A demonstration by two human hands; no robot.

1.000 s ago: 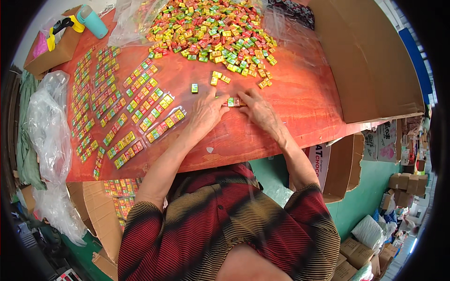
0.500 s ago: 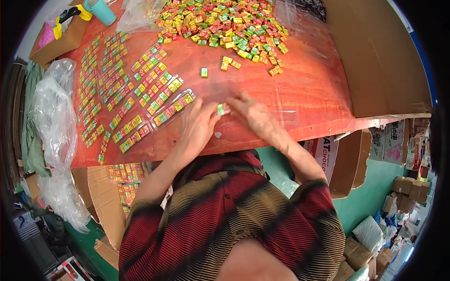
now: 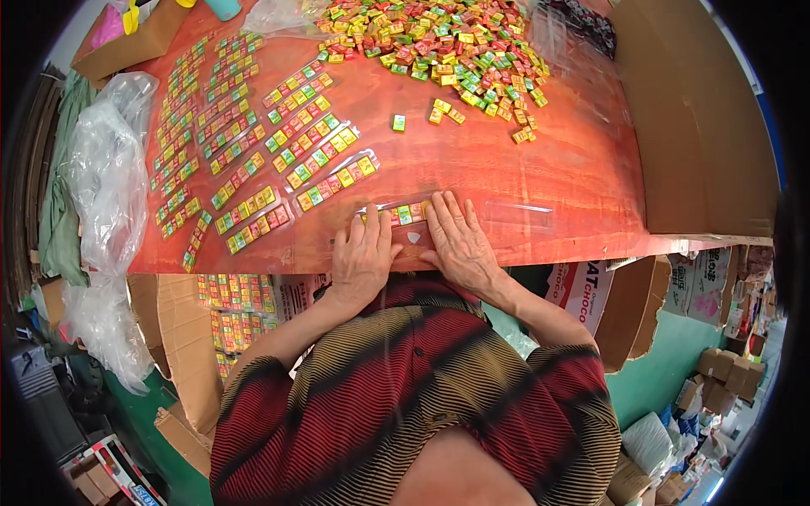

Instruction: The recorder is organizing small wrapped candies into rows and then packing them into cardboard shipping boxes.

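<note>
A row of small coloured boxes (image 3: 407,214), yellow, red and green, lies in a see-through plastic strip near the table's front edge. Over its left end rest the fingers of my left hand (image 3: 364,255), stretched out. My right hand (image 3: 460,239) lies flat with fingers spread on its right end. Both palms face down, and the ends of the row are hidden beneath them. Below the row, between my hands, is a small whitish chip (image 3: 413,238). To the right of my right hand lies another see-through plastic strip (image 3: 519,212) with no boxes in it.
Several filled strips (image 3: 337,181) lie in slanted columns at left. A heap of loose little boxes (image 3: 447,42) covers the far middle, with a single green one (image 3: 398,123) nearer. A tall cardboard panel (image 3: 700,126) stands at right; plastic sheeting (image 3: 110,185) hangs at left.
My hands have come down flat and apart onto a row of boxes; before, they were raised close together around a small box, blurred. The view has shifted slightly.
</note>
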